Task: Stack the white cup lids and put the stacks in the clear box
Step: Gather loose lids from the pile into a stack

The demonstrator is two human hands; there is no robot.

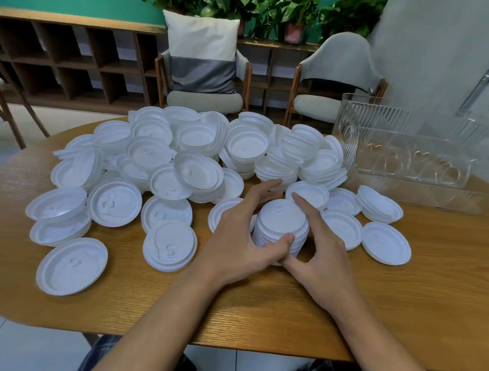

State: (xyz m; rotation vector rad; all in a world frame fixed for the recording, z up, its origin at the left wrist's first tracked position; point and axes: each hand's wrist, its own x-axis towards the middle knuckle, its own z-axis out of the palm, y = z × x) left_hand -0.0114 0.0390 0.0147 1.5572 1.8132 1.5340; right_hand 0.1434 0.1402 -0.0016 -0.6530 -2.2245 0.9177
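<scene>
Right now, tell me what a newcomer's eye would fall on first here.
First, the heap of loose white lids sprawling across the far and left part of the wooden table. Next, near the centre, the left hand and right hand cup a neat stack of lids from both sides. At the far right stands the clear box, with no lids visible inside.

Box point(415, 157) right of lids point(180, 162) on table point(256, 312)
</scene>
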